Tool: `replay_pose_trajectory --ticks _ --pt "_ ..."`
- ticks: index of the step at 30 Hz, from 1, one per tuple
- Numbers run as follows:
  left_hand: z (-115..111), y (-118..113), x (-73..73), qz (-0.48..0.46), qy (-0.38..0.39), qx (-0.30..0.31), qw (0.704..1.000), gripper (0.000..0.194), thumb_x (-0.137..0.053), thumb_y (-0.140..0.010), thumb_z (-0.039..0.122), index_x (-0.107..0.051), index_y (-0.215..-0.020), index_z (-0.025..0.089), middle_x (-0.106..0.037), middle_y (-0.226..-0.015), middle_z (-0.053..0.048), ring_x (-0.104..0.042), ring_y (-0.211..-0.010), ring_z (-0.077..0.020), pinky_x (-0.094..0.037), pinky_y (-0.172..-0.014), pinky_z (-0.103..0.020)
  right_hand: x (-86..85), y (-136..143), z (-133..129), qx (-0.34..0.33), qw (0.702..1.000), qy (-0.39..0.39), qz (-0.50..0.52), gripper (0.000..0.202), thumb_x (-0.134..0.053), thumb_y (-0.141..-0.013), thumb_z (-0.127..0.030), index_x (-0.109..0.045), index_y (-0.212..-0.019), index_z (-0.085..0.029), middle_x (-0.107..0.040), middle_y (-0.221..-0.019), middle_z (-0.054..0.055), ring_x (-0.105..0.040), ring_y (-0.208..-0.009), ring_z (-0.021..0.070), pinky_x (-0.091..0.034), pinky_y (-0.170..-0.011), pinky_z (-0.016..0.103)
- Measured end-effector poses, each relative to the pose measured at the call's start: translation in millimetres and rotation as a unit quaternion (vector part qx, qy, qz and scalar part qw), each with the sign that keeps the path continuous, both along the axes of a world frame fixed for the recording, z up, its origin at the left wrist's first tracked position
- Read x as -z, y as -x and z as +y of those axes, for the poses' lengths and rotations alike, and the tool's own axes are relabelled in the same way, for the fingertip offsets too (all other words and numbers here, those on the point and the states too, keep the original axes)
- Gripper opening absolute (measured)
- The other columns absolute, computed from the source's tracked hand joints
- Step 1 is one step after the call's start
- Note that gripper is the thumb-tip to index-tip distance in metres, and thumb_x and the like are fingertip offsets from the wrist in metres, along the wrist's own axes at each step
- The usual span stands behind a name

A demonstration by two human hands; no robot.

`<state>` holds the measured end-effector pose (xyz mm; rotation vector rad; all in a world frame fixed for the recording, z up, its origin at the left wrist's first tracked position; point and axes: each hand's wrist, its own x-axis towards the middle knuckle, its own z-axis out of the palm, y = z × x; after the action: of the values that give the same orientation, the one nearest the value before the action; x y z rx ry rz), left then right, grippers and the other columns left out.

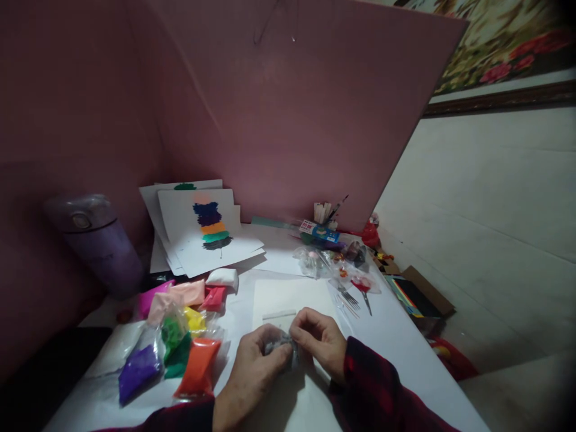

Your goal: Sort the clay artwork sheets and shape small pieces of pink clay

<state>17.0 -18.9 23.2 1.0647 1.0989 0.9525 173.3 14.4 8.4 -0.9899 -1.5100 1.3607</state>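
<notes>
A small grey crinkled packet (294, 355) is held between my two hands over the pale sheet. My left hand (252, 372) wraps round its left side, with the thumb lying across it. At its right edge, the thumb and forefinger of my right hand (320, 343) pinch the packet. My fingers hide much of it. Just beyond them, a narrow pale strip (279, 313) lies on the white sheet (294, 293). Left of my left hand are several clear packets of coloured soft clay, among them an orange packet (198, 365) and a purple packet (141, 367).
A lilac bottle (101, 252) stands at the left. Paint-daubed papers (180, 225) lean against the pink panel (288, 120). Right of the sheet lie thin metal tools (345, 294), a red-and-dark tool (363, 291) and plastic bags (312, 262). An open cardboard box (427, 294) sits past the table's right edge.
</notes>
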Motion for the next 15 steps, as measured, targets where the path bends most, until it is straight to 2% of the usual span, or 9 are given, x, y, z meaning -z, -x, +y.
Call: replay_pose_trajectory --ticks 5,9,15 --pt "0.7 0.0 5.0 0.008 -0.058 0.005 0.998 0.022 -0.063 -0.078 0.035 -0.062 -0.072 0.014 -0.056 -0.065 -0.001 -0.05 -0.062 -0.0126 -0.038 -0.056 -0.023 -2.4 -2.6 -3.0 0.0 1.0 0.028 0.01 0.037 -0.065 -0.075 -0.05 -0.051 -0.07 -0.016 -0.042 -0.053 -0.006 -0.034 -0.045 0.0058 -0.023 -0.042 0.02" --pt "0.3 2.1 7.9 -0.002 -0.052 0.02 0.998 0.026 -0.059 -0.081 0.039 -0.065 -0.081 0.014 -0.059 -0.074 -0.004 -0.051 -0.069 -0.0141 -0.04 -0.061 -0.024 2.5 -3.2 -1.9 0.001 1.0 0.018 0.004 0.039 -0.064 -0.075 -0.052 -0.05 -0.069 -0.016 -0.04 -0.053 -0.006 -0.033 -0.045 0.0057 -0.023 -0.041 0.019" --pt "-0.7 2.3 -0.1 -0.003 -0.068 -0.011 0.998 0.031 -0.056 -0.083 0.043 -0.062 -0.074 0.014 -0.052 -0.069 -0.001 -0.044 -0.066 -0.0126 -0.037 -0.06 -0.022 1.7 -4.4 1.1 0.022 1.0 -0.001 -0.018 0.042 -0.059 -0.077 -0.057 -0.049 -0.068 -0.018 -0.04 -0.05 -0.006 -0.033 -0.043 0.0062 -0.023 -0.041 0.021"
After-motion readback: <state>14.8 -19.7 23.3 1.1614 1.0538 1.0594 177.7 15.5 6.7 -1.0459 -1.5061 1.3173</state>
